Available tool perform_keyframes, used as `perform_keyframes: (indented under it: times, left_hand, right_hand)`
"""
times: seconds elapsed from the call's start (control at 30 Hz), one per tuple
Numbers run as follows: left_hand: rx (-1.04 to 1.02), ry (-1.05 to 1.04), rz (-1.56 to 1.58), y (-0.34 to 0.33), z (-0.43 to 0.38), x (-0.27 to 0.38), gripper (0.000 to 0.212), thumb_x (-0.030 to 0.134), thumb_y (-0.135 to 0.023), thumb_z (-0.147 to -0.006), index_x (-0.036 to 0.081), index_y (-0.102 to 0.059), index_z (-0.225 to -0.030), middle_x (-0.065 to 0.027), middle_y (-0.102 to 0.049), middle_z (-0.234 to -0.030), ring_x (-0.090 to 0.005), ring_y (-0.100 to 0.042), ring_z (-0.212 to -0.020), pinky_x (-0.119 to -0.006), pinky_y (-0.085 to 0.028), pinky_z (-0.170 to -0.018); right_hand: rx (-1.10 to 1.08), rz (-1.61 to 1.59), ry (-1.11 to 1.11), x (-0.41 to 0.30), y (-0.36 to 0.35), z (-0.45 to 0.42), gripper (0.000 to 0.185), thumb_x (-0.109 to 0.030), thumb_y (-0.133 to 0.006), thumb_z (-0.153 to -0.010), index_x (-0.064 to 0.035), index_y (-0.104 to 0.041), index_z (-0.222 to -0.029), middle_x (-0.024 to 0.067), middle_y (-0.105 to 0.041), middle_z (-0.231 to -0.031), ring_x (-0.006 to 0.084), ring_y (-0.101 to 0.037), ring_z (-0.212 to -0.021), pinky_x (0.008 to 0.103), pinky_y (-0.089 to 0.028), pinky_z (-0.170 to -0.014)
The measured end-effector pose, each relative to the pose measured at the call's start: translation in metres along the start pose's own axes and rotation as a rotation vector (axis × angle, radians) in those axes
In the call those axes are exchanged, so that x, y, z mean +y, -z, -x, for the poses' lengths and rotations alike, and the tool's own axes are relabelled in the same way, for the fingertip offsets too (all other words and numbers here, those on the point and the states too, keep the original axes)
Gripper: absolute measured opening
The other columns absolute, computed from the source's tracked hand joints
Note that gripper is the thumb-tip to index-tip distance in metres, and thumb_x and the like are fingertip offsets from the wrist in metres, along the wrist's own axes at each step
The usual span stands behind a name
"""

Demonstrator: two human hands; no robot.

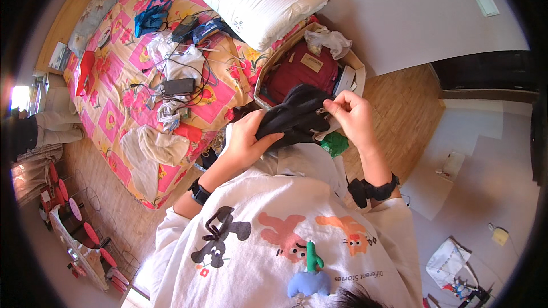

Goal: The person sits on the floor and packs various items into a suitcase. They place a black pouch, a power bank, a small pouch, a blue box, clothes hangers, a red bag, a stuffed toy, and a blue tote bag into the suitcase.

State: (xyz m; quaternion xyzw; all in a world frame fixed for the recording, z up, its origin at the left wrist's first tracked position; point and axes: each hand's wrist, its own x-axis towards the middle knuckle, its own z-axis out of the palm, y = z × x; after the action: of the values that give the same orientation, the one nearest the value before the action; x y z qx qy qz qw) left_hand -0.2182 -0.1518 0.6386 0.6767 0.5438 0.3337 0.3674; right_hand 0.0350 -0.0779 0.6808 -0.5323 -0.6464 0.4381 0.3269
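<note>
A bundle of black fabric [291,115] is held up in front of my body, just beyond my white printed T-shirt. My left hand [250,137] grips its left end, thumb on top and the other fingers mostly hidden by the cloth. At the right edge of the bundle, my right hand [352,113] pinches a small part between thumb and index finger; the part is too small to name. Behind the fabric stands an open cardboard box [360,65] with a dark red backpack [299,70] and a crumpled plastic bag [329,42] in it.
A bed with a patterned pink sheet [109,115] lies to the left, bearing a folded white quilt [261,8], a black power adapter [179,87], cables and crumpled clothes [158,145]. A green plastic bag [335,143] is below the box. Another person's legs [58,128] show at the far left.
</note>
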Motion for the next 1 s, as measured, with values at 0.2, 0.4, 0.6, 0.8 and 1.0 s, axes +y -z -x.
perform_keyframes:
  times: [0.2, 0.4, 0.6, 0.8, 1.0]
  left_hand:
    - [0.285, 0.178, 0.929, 0.001, 0.014, -0.002, 0.057, -0.005, -0.069, -0.081, 0.001, -0.047, -0.133, -0.006, -0.059, -0.122, -0.0162, -0.057, -0.11, -0.03, -0.045, -0.098]
    - [0.425, 0.368, 1.214, 0.0, 0.025, -0.015, 0.049, -0.005, -0.065, -0.082, 0.003, -0.051, -0.128, -0.0091, -0.062, -0.12, -0.0199, -0.061, -0.109, -0.034, -0.046, -0.098]
    - [0.483, 0.486, 1.297, -0.001, 0.031, -0.02, 0.043, 0.001, -0.062, -0.083, 0.003, -0.052, -0.125, -0.012, -0.065, -0.115, -0.0243, -0.064, -0.104, -0.037, -0.05, -0.094]
    - [0.335, 0.378, 1.234, 0.003, 0.025, -0.025, 0.047, 0.001, -0.064, -0.082, 0.004, -0.052, -0.127, -0.0108, -0.064, -0.115, -0.0229, -0.064, -0.103, -0.036, -0.05, -0.094]
    - [0.261, 0.338, 1.203, 0.001, 0.023, -0.012, 0.053, -0.005, -0.068, -0.079, 0.004, -0.051, -0.129, -0.0095, -0.062, -0.12, -0.0203, -0.06, -0.11, -0.035, -0.046, -0.099]
  right_hand:
    - [0.012, -0.462, -0.483, 0.057, -0.003, -0.004, 0.026, -0.024, -0.068, -0.091, -0.0083, -0.058, -0.074, -0.0039, -0.052, -0.063, 0.0051, -0.045, -0.056, 0.0215, -0.035, -0.051]
    - [-0.194, -0.977, -0.666, 0.084, -0.043, 0.02, 0.03, -0.034, -0.06, -0.096, -0.0105, -0.054, -0.078, -0.0012, -0.049, -0.068, 0.0103, -0.046, -0.055, 0.0237, -0.035, -0.05]
    - [-0.328, -0.736, -0.616, 0.092, -0.063, 0.034, 0.038, -0.043, -0.055, -0.097, -0.0113, -0.053, -0.075, -0.0004, -0.052, -0.063, 0.0113, -0.051, -0.054, 0.0242, -0.039, -0.05]
    - [-0.2, -0.333, -0.484, 0.074, -0.039, 0.03, 0.023, -0.025, -0.064, -0.093, -0.0083, -0.057, -0.079, 0.0012, -0.057, -0.068, 0.008, -0.053, -0.058, 0.0225, -0.041, -0.052]
    - [0.171, 0.116, 0.228, 0.013, -0.031, 0.048, 0.021, -0.01, -0.076, -0.078, -0.0024, -0.058, -0.083, 0.0068, -0.055, -0.074, 0.0168, -0.054, -0.058, 0.0298, -0.045, -0.054]
